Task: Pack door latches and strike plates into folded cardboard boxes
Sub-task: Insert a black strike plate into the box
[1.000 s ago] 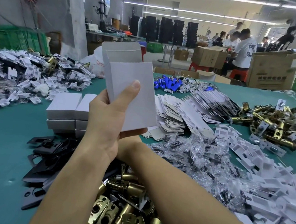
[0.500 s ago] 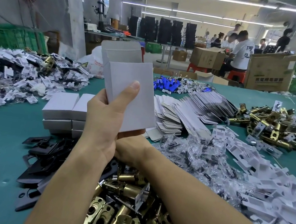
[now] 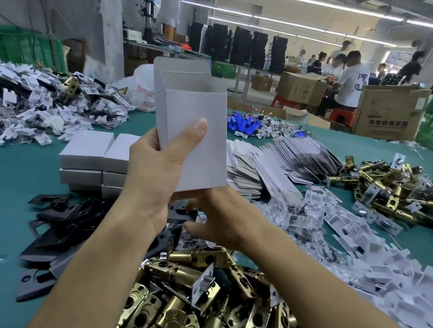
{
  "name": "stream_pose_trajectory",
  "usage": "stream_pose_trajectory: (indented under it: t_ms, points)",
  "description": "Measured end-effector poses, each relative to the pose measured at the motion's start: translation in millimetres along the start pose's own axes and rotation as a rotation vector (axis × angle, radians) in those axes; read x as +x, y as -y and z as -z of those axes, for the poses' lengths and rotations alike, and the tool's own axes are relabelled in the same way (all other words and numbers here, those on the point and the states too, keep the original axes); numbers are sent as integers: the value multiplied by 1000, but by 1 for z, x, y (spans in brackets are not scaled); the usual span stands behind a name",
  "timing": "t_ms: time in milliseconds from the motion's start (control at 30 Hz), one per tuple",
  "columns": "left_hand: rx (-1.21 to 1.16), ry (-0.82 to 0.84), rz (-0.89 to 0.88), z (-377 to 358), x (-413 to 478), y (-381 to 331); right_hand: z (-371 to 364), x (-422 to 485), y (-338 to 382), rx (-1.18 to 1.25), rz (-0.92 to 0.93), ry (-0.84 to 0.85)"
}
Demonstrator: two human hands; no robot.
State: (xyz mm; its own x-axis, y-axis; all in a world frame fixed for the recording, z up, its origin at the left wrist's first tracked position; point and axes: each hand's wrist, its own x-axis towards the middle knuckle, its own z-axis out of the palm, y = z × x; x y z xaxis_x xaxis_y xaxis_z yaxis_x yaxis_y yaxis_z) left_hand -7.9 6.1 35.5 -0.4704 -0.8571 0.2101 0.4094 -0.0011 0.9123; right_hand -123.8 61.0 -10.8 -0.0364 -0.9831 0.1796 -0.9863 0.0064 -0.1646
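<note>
We see left hand (image 3: 150,181) clamped around upright white box (image 3: 194,137), top flap open | right hand (image 3: 217,220) at its 5 o'clock, fingers loosely spread, touching black strike plates (image 3: 64,224)

Matt white cardboard box (image 3: 195,132), brass-toned latches (image 3: 192,273)

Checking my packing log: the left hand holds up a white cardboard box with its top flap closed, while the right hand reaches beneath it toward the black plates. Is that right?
Not quite: the top flap is open, as the head view shows. The left hand holds up the white cardboard box with its flap standing up, while the right hand reaches beneath it toward the black plates.
</note>
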Motion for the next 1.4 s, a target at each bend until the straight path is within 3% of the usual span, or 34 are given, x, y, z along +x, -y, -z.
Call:
stream_pose_trajectory:
  t_ms: [200,433,567,700,800,900,1033,1233,1300,1400]
  points:
    - [-9,7,-2,2,0,0,0,-35,-19,200,-153,-32]
    - [38,132,70,-3,-4,7,24,-75,-29,808,-385,-433]
    - [49,281,91,-6,-7,18,46,-95,-31,1019,-459,-718]
    - [28,469,46,-11,-14,28,72,-107,-22,1221,-405,-968]
    - [-3,535,32,-12,-16,35,86,-111,-11,1232,-266,-1019]
    - [-16,586,41,-14,-19,37,88,-109,1,1328,-140,-963]
    - [60,626,120,-13,-22,37,83,-105,10,1337,-163,-922]
    - [111,598,68,-15,-22,43,87,-107,8,1267,-175,-970]
    - [126,578,55,-16,-20,44,89,-108,9,1159,-128,-1036]
    - [149,540,32,-16,-18,45,94,-111,9,772,-24,-1132]
